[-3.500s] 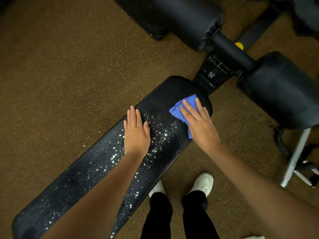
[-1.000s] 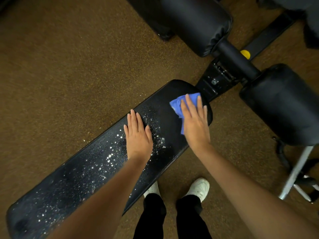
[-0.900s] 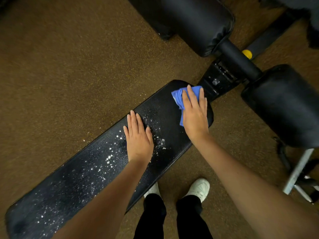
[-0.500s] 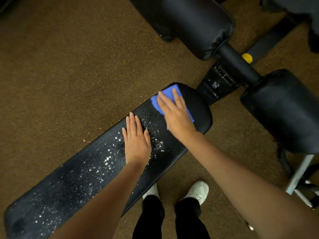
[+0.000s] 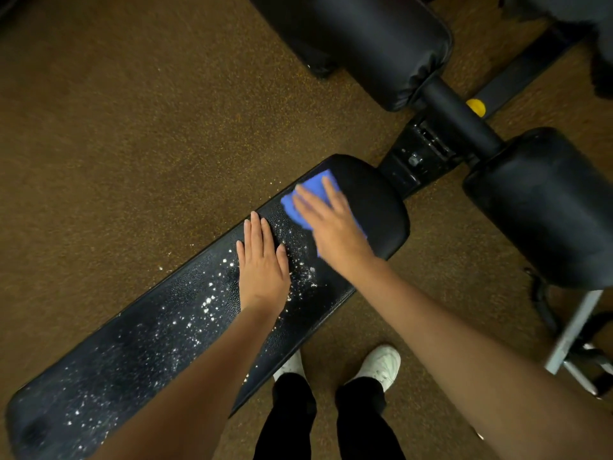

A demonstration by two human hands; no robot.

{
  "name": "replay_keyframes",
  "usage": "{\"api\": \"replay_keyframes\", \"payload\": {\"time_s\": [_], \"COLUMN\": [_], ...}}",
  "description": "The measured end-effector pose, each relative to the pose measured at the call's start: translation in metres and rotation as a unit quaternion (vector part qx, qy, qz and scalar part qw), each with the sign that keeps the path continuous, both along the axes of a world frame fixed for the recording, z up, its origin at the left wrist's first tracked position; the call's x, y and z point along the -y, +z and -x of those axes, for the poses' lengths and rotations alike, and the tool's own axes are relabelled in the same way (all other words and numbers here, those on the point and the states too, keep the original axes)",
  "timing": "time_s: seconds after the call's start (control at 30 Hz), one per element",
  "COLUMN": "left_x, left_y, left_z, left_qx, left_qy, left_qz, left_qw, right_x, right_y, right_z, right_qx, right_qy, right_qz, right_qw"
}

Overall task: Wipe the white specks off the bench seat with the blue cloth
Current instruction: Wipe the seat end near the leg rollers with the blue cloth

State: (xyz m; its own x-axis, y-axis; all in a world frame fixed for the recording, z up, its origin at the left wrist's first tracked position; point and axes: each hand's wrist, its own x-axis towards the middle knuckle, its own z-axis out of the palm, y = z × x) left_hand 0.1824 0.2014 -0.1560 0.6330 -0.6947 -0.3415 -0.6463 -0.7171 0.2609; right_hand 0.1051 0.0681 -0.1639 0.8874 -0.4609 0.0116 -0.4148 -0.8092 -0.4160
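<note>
The left hand [image 5: 263, 267] lies flat on the bench seat [image 5: 149, 346], fingers pointing across it. Just right of those fingers specks [image 5: 300, 257] lie on the seat; beyond them the right hand [image 5: 331, 227] presses the cloth [image 5: 308, 194], which pokes out ahead of its fingertips. More specks trail left behind the left wrist.

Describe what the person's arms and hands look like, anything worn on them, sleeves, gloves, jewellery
Both forearms are bare as far as the frame shows, with no sleeves in view. The left hand and the right hand are ungloved, and no rings, watch or bracelet show on either. The right hand is motion-blurred, so small details there can't be made out.
</note>
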Motion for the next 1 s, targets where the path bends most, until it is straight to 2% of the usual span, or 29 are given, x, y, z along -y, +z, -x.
{"api": "replay_keyframes", "payload": {"time_s": [0.07, 0.27, 0.37, 0.43, 0.6, 0.77, 0.93, 1.0], "left_x": [0.001, -0.001, -0.001, 0.002, -0.001, -0.001, -0.001, 0.0], "left_y": [0.002, 0.008, 0.008, 0.007, 0.007, 0.008, 0.008, 0.009], "left_z": [-0.001, -0.003, -0.002, -0.001, -0.003, -0.003, -0.001, -0.001], "left_qx": [-0.018, -0.041, -0.038, -0.041, -0.034, -0.033, -0.033, -0.04], "left_qy": [0.008, 0.002, 0.008, 0.009, -0.002, -0.003, 0.001, 0.005], "left_qz": [0.005, 0.018, 0.016, 0.013, 0.007, 0.005, 0.009, 0.011], "left_qw": [1.0, 0.999, 0.999, 0.999, 0.999, 0.999, 0.999, 0.999], "right_x": [-0.016, -0.047, -0.067, -0.056, 0.002, 0.025, 0.035, 0.033], "right_y": [0.003, 0.009, 0.011, 0.011, 0.014, 0.012, 0.014, 0.015], "right_z": [0.016, 0.065, 0.066, 0.062, 0.018, -0.013, -0.014, 0.002], "right_qx": [-0.024, -0.075, -0.104, -0.107, -0.089, -0.102, -0.106, -0.108], "right_qy": [0.032, -0.175, -0.191, -0.195, -0.282, -0.235, -0.114, -0.136], "right_qz": [0.006, 0.01, -0.007, -0.011, -0.032, -0.031, -0.022, -0.013], "right_qw": [0.999, 0.982, 0.976, 0.975, 0.955, 0.966, 0.988, 0.985]}}
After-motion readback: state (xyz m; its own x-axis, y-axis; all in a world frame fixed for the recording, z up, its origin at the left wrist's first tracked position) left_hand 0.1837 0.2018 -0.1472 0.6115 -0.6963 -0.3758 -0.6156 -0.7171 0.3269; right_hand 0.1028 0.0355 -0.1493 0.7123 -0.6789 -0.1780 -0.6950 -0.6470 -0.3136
